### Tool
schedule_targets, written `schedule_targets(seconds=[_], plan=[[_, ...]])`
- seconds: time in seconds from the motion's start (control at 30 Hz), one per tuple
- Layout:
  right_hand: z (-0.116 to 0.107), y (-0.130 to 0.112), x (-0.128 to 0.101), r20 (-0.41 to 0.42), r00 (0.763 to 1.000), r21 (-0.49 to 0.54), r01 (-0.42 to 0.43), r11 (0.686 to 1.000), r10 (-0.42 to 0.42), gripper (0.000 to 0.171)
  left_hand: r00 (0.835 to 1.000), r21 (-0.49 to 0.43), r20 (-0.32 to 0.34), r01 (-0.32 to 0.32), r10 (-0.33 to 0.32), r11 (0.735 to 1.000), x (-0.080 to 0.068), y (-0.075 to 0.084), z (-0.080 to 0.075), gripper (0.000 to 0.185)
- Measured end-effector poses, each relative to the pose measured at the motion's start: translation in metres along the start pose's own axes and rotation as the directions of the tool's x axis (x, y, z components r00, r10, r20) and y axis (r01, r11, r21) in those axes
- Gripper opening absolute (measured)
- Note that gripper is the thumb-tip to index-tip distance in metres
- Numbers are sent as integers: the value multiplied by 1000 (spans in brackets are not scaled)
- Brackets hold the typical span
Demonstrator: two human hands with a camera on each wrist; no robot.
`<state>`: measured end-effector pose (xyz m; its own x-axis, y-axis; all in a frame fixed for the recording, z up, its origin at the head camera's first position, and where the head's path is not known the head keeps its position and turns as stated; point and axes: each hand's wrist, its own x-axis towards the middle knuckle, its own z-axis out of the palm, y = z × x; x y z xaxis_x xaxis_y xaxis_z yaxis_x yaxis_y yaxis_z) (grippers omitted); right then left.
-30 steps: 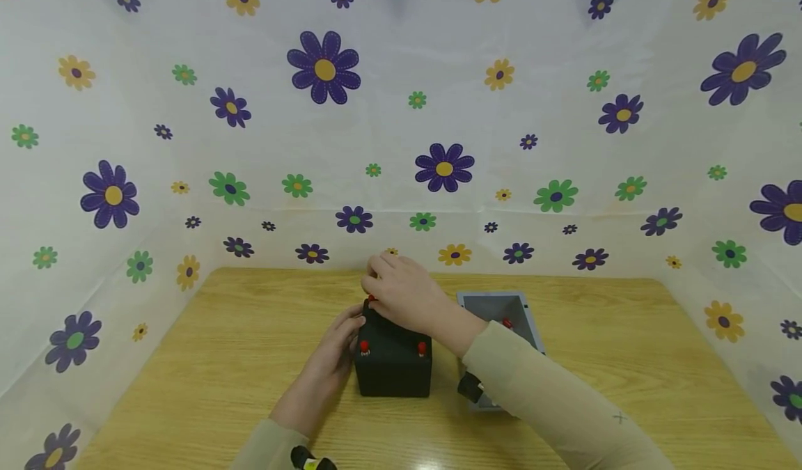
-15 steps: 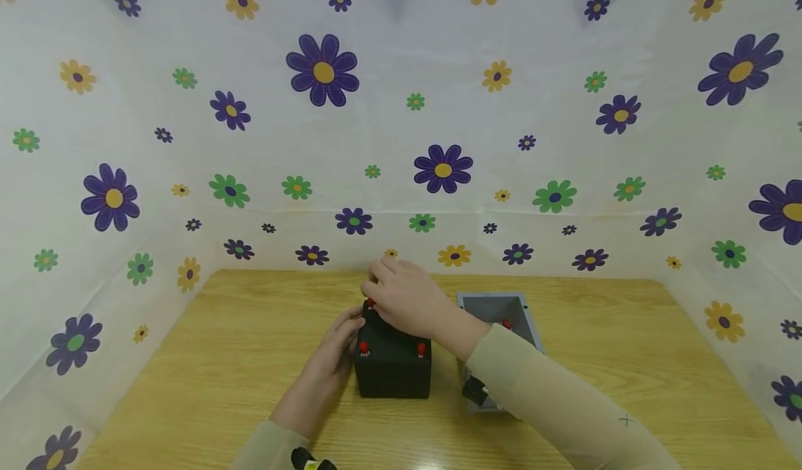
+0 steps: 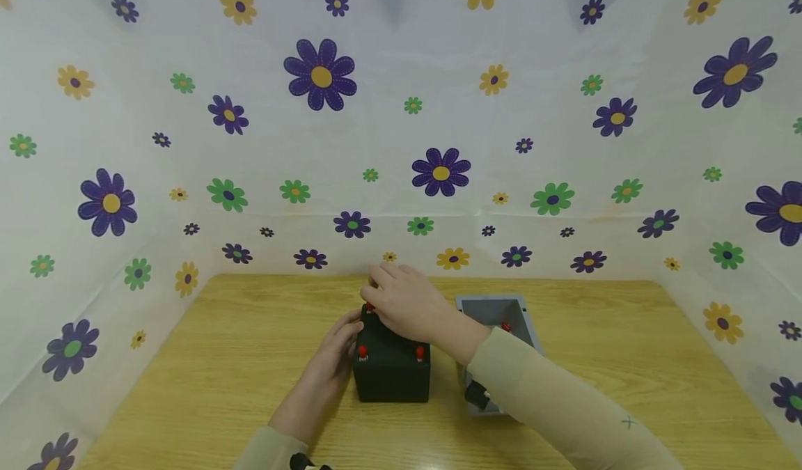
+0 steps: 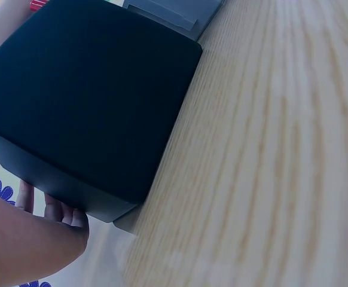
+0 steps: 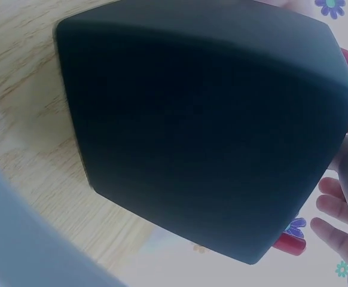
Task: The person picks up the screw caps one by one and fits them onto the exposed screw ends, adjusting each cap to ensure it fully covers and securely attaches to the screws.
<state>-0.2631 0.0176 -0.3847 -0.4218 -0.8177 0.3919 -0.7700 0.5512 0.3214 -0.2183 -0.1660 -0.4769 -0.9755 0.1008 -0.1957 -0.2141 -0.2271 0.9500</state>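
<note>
A black box (image 3: 392, 379) stands on the table with red knobs on silver bases at its top corners, one being the near-left knob (image 3: 363, 352). Over the far-left corner, my right hand (image 3: 410, 303) has its fingers bent about another red knob (image 3: 370, 308); its fingertips are partly hidden. My left hand (image 3: 332, 355) rests along the box's left side, its fingers fairly straight against it. The left wrist view shows the left hand (image 4: 33, 239) touching the box (image 4: 96, 101) from below in the picture. In the right wrist view, the right hand's fingers (image 5: 335, 206) are near the box's top.
A grey open tray (image 3: 485, 308) stands right of the box under my right forearm, with a red piece (image 3: 506, 326) inside. The wooden table (image 3: 263, 317) ends at a white flower-printed cloth (image 3: 376, 129) behind and at both sides.
The view has tilted up slightly, so everything sits a little lower in the picture. Both hands keep their places on the box; my right hand shifts only slightly at the far-left knob.
</note>
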Motion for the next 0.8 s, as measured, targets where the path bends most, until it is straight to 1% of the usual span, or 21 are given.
schedule_targets(seconds=[0.2, 0.43, 0.67, 0.8], plan=[[1, 0, -2, 20, 1000, 1, -3, 1000, 3, 11, 1000, -6, 1, -3, 3, 1000, -1, -1, 0, 56], [-2, 1, -3, 8, 1000, -3, 0, 1000, 0, 14, 1000, -19, 6, -16, 16, 1000, 0, 0, 0, 54], [-7, 2, -8, 48, 999, -33, 2, 999, 0, 18, 1000, -4, 16, -8, 8, 1000, 0, 1, -1, 58], [-12, 3, -12, 44, 999, -35, 6, 999, -4, 19, 1000, 1, 10, 8, -8, 1000, 1, 3, -2, 56]])
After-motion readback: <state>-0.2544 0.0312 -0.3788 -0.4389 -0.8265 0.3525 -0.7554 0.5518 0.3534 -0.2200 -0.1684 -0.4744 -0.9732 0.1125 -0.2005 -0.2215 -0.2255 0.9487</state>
